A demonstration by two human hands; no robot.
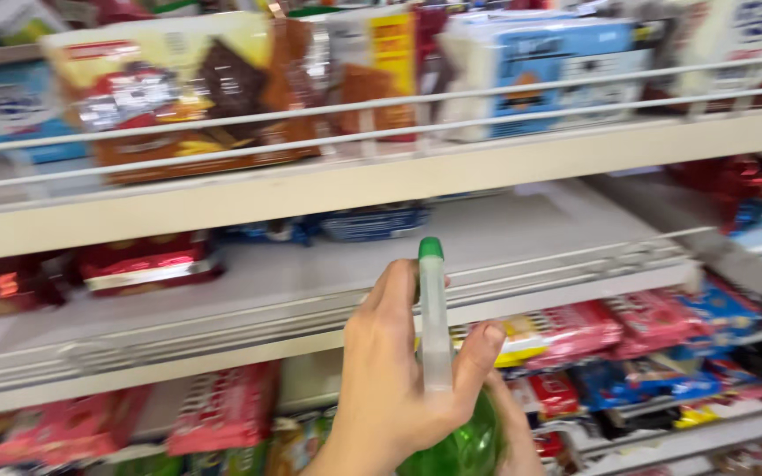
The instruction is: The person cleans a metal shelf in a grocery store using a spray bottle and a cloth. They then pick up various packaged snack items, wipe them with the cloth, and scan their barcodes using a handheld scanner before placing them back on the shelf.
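While the view is blurred, a cream store shelf unit (328,189) fills it, its boards running left to right and tilting slightly up toward the right. Thin white rails (381,115) run along the front of the top board, holding back a row of large packets: a brown and yellow snack box (178,88) on the left and a pale blue box (540,66) further right. On the middle board (522,238) much of the grey surface lies bare; red packets (147,263) sit at its left, and dark blue packets (372,220) lie at the back near the centre. Below it, the lower board carries red and pink packets (222,407) on the left and a tight row of red, yellow and blue packets (654,322) on the right.

In front of the shelves, low in the middle of the view, a green spray bottle (465,445) is held upright. Its round green body sits at the bottom edge, and its pale nozzle head, tipped with a green cap (431,249), rises in front of the middle board. The left hand (399,370) is clenched around the neck of the bottle, thumb on the right of the nozzle head and fingers curled behind it. The right hand (515,432) shows only in part, behind and under the green body, pressed against it; whether it grips the bottle cannot be told.
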